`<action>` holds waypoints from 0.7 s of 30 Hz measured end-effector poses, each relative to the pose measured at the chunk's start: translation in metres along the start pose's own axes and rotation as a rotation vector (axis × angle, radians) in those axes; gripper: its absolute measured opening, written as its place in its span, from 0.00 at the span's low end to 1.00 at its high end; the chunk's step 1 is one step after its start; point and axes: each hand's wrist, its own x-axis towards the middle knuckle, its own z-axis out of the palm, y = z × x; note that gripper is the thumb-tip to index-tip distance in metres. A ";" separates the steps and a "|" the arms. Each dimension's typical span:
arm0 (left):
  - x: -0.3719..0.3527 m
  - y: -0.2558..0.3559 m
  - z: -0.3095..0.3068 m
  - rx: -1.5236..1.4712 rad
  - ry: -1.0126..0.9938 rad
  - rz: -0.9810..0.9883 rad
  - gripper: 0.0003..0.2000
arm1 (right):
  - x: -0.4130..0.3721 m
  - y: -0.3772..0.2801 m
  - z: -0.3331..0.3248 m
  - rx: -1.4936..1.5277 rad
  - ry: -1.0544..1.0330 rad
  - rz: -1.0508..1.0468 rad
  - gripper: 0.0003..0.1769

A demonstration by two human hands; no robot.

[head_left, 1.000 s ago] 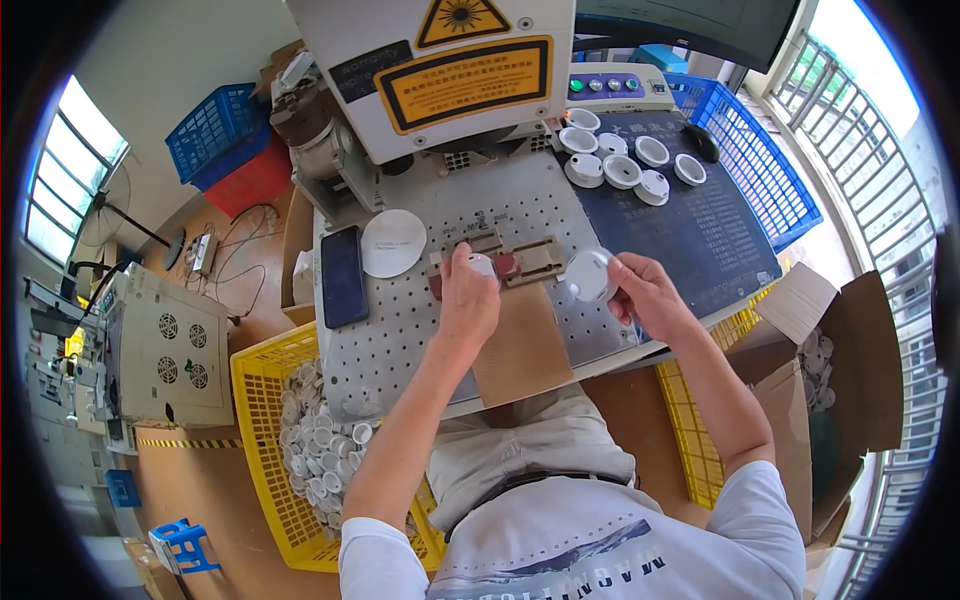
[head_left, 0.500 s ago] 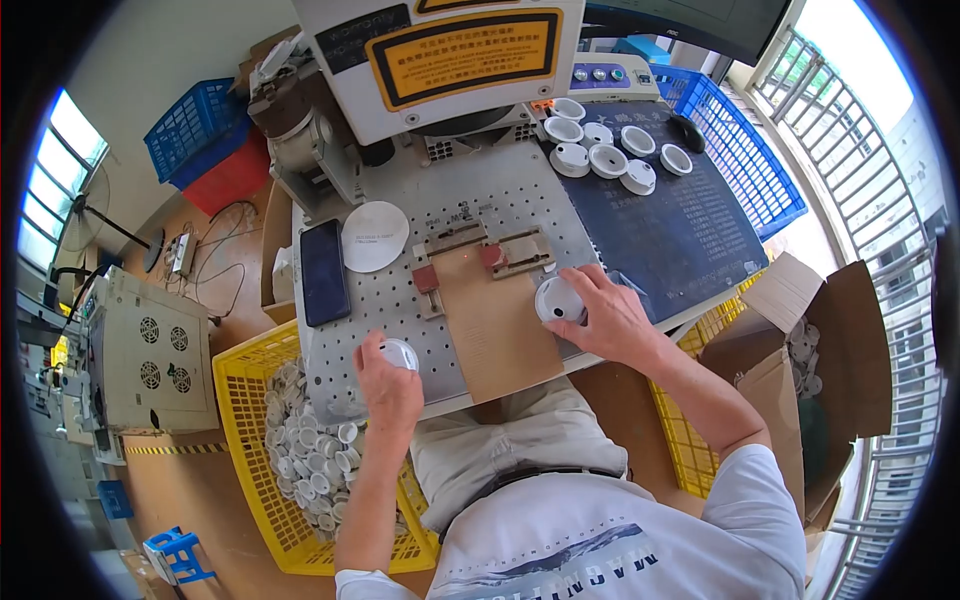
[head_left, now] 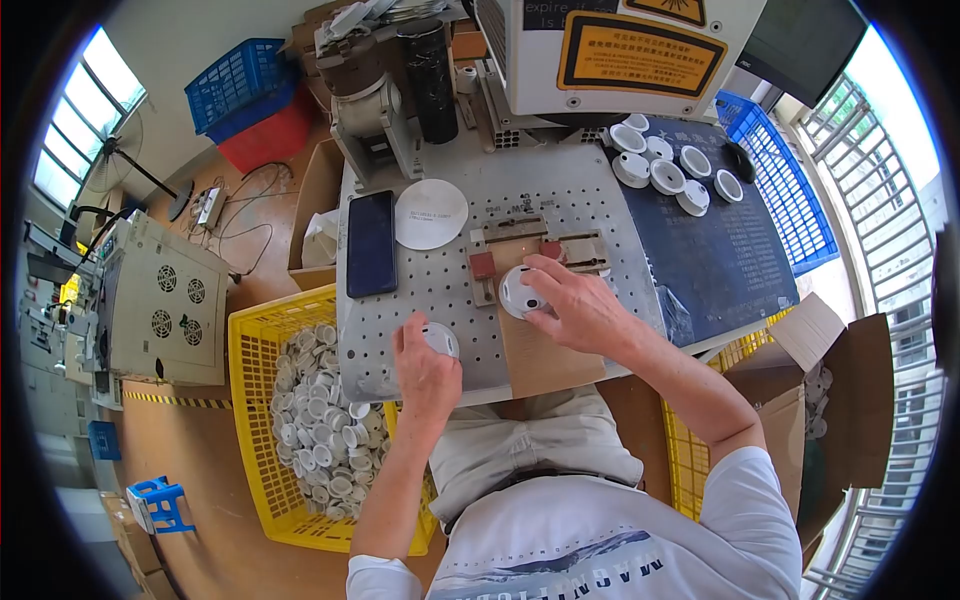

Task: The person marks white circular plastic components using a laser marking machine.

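Observation:
My right hand (head_left: 580,305) grips a white round lid (head_left: 520,292) by its edge, over the brown cardboard strip (head_left: 545,355) and just below the metal jig (head_left: 510,232) with its red blocks. Closed around another white lid (head_left: 440,340), my left hand (head_left: 427,370) rests near the front edge of the perforated metal plate (head_left: 470,350). A dark phone (head_left: 372,243) and a white disc (head_left: 431,214) lie on the plate at the left. Several white lids (head_left: 667,177) sit on the dark mat at the right.
A yellow basket (head_left: 250,420) full of white lids stands at the lower left. The white machine head (head_left: 620,60) hangs over the back of the plate. At the right are an open cardboard box (head_left: 850,400), a blue basket (head_left: 800,240) and a black mouse (head_left: 738,162).
The camera view has shifted, so the table appears farther right. My right hand has moved left with its lid, from beside the cardboard strip to over it. My left hand still holds its lid.

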 end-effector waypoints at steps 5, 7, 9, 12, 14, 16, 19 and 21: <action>0.001 0.001 -0.001 -0.029 0.009 -0.002 0.07 | 0.011 0.005 0.007 0.012 0.024 0.025 0.24; 0.002 0.002 -0.002 -0.034 0.008 -0.015 0.07 | 0.014 0.005 0.009 0.032 0.030 0.070 0.24; 0.003 0.002 -0.002 -0.041 0.007 -0.027 0.07 | 0.016 0.004 0.011 0.030 0.043 0.064 0.23; 0.003 0.004 -0.003 -0.008 0.007 -0.019 0.07 | 0.019 0.003 0.013 -0.007 0.054 0.070 0.22; 0.005 0.006 -0.004 -0.033 0.047 -0.025 0.12 | 0.020 0.006 0.016 -0.044 0.058 0.087 0.22; 0.006 0.008 -0.004 -0.027 0.051 -0.009 0.13 | 0.024 0.016 0.023 -0.063 0.123 0.083 0.22; 0.002 0.006 -0.006 -0.028 0.058 -0.013 0.14 | 0.021 0.018 0.025 -0.072 0.163 0.074 0.22; -0.003 0.001 -0.004 -0.053 0.067 -0.006 0.16 | 0.017 0.017 0.023 -0.058 0.194 0.057 0.21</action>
